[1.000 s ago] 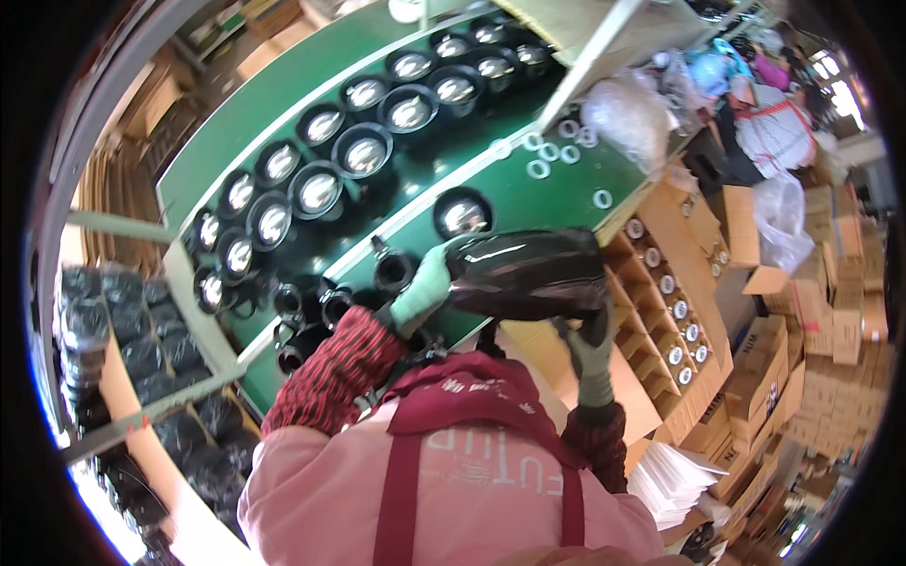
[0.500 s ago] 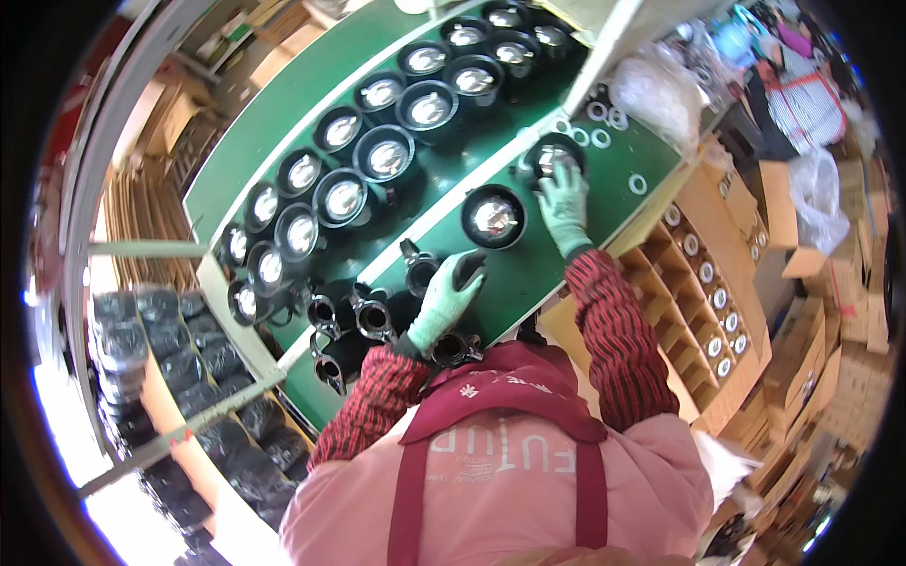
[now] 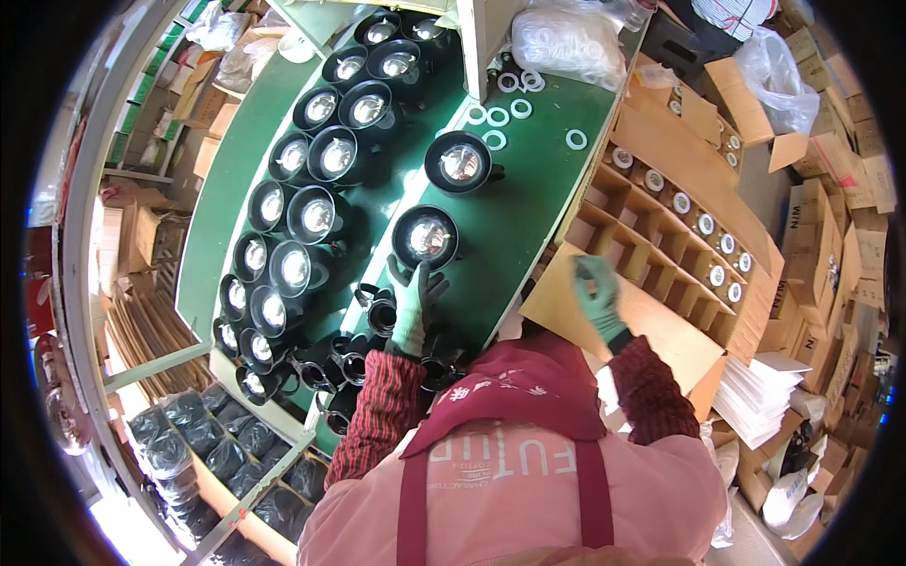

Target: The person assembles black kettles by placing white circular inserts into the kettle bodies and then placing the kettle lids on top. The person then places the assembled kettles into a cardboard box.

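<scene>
My left hand, in a pale green glove with dark fingertips, reaches up to the near edge of a round black lamp housing with a shiny silver bulb inside. Its fingers are apart and seem to touch the rim. A second black lamp sits just beyond on the green table. My right hand, gloved alike, hangs over a cardboard flap beside a divided carton. Its fingers curve loosely and I see nothing in them. Empty-looking black housings lie left of my left hand.
Two rows of black lamps line the table's left part. White rings and a clear plastic bag lie at the far end. Bulbs stand in the carton's cells. Wrapped black parts are stacked lower left.
My right hand has left the farther lamp and come back right, over the carton's flap. My left hand has moved forward to the nearer lamp. The whole view has turned.
</scene>
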`<state>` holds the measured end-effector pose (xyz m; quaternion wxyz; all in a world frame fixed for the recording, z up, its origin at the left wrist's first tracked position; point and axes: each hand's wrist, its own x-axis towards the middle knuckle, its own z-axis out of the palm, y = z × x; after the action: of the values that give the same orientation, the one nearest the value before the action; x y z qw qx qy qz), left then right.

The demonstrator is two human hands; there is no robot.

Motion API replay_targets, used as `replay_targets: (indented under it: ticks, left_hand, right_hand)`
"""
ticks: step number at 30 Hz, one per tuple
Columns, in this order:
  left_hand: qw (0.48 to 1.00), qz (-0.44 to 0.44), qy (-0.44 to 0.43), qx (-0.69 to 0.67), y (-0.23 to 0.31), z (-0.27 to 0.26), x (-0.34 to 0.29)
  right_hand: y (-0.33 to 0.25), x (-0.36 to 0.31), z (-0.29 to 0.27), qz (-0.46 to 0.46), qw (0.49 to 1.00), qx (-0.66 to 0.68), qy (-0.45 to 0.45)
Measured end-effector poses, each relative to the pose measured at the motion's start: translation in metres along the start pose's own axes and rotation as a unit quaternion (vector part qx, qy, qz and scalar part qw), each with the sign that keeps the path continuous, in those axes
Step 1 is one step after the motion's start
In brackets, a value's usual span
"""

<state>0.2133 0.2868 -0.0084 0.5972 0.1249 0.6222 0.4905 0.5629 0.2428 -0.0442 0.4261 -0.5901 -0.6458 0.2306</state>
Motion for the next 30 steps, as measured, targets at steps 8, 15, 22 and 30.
replay_targets:
  ticks: [8,15,22,30]
  left_hand:
    - [0.861,0.294,-0.097,0.404,0.009,0.011,0.017]
    - [0.767,0.309,-0.024,0.561,0.025,0.027,0.013]
    - [0.787,0.341,0.221,0.464,-0.005,-0.004,0.028]
    - [0.780,0.448,-0.238,0.366,0.025,0.100,-0.090]
  right_hand:
    - [0.188,0.093,-0.090,0.210,0.919,-0.311,0.124]
    - [0.259,0.174,-0.068,0.364,0.757,-0.530,-0.118]
    - [0.164,0.146,-0.106,0.211,0.899,-0.379,0.054]
    - [-0.027,0.041,-0.155,-0.001,0.962,-0.237,0.132]
